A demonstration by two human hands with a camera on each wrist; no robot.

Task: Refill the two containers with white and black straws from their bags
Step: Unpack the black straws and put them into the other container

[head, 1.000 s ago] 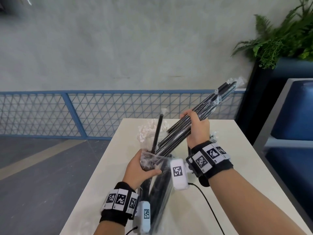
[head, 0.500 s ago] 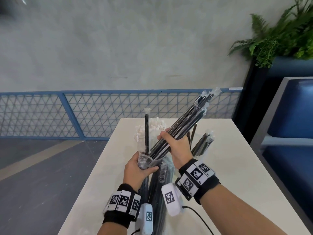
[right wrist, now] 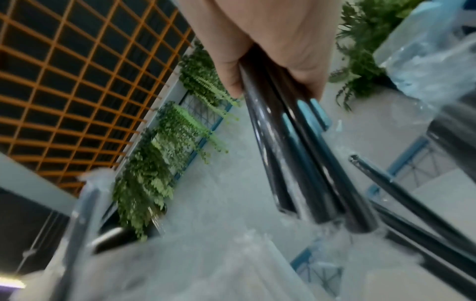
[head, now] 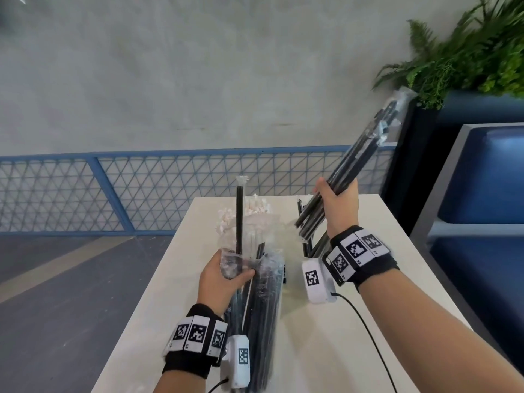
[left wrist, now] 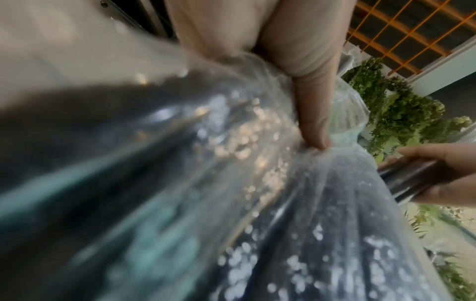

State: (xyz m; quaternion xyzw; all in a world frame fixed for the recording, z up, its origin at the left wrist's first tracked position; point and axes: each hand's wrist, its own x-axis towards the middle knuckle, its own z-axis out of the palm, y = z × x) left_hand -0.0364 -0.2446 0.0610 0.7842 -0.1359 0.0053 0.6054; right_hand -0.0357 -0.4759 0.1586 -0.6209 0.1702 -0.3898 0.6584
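My left hand (head: 224, 275) grips the gathered neck of a clear bag of black straws (head: 256, 319) that lies on the white table (head: 334, 336); its thumb (left wrist: 313, 122) presses the plastic. One black straw (head: 240, 217) sticks straight up out of the bag. My right hand (head: 338, 199) holds a bundle of wrapped black straws (head: 360, 163) tilted up to the right, clear of the bag; their lower ends (right wrist: 316, 183) hang above a container with black straws (head: 310, 245), mostly hidden behind my wrist. White straws (head: 255, 209) stand at the back.
A blue mesh railing (head: 141, 191) runs behind the table's far edge. A dark planter with ferns (head: 465, 58) and a blue seat (head: 487, 194) stand to the right. Cables run from both wrist cameras across the near table.
My right hand has pulled the bundle of black straws out of the bag and carried it up and to the right, over the container. The left hand has kept its grip on the bag.
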